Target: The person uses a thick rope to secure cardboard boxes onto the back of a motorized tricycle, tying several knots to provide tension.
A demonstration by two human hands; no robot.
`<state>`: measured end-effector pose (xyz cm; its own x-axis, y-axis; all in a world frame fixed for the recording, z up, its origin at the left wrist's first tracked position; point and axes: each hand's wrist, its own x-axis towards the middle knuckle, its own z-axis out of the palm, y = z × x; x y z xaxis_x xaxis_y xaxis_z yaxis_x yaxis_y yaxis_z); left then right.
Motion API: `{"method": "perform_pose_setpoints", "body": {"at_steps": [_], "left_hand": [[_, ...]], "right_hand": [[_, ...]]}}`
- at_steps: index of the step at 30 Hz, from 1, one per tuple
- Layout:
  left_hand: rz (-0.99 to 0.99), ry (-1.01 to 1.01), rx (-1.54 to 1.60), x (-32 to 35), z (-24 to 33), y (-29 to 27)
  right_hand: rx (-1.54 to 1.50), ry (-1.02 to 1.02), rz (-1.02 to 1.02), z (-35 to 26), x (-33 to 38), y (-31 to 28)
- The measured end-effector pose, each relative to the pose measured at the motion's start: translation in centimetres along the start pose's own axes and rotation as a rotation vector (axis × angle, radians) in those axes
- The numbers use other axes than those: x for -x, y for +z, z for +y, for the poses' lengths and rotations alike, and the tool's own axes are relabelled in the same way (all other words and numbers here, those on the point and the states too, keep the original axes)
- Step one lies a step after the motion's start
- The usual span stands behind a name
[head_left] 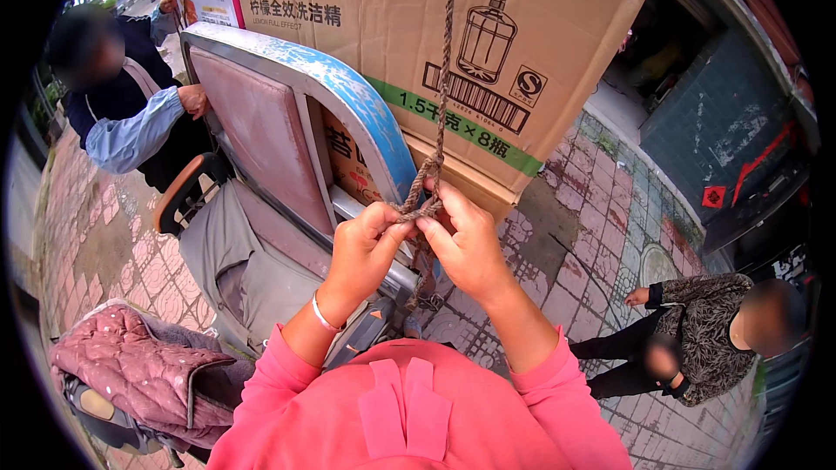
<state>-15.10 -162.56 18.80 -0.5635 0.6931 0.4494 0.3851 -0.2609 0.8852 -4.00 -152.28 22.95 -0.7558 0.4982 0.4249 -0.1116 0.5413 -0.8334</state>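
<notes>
A brown twisted rope (446, 61) runs down the front of a large cardboard box (383, 26) and ends in a loose knot in front of me. My left hand (366, 239) pinches the knot's left side between thumb and fingers. On the other side, my right hand (466, 239) grips the rope loop with thumb and forefinger. Just behind both hands stands the worn blue-and-white rim of a seat back (348, 87), its inner panel a faded pink. The rope's lower end hangs behind my hands and is partly hidden.
At the left, a person in a dark vest (131, 104) touches the seat back. Grey cloth (252, 252) covers the seat beside a brown armrest (178, 196). A quilted pink cover (131, 357) lies lower left. Another person (697, 339) stands right on the paved ground (575, 287).
</notes>
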Motion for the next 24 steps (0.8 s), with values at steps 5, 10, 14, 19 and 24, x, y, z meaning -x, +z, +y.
{"method": "perform_pose_setpoints", "body": {"at_steps": [5,10,14,19,24], "left_hand": [[-0.002,0.032,-0.054,-0.2,0.1,0.0],[-0.022,0.048,-0.246,-0.5,0.2,-0.4],[0.041,0.254,-0.392,-1.2,1.6,-0.3],[-0.001,0.233,-0.451,-1.5,2.1,-0.1],[-0.035,0.209,-0.438,-1.7,2.1,-0.3]], "right_hand": [[0.365,-0.150,0.002,-1.0,0.1,-0.8],[0.534,-0.171,0.019,-1.1,1.9,-1.1],[0.468,-0.093,0.041,-0.4,3.6,-0.6],[0.435,-0.089,0.049,0.6,5.5,-0.1],[0.340,-0.056,0.050,2.1,6.0,0.7]]}}
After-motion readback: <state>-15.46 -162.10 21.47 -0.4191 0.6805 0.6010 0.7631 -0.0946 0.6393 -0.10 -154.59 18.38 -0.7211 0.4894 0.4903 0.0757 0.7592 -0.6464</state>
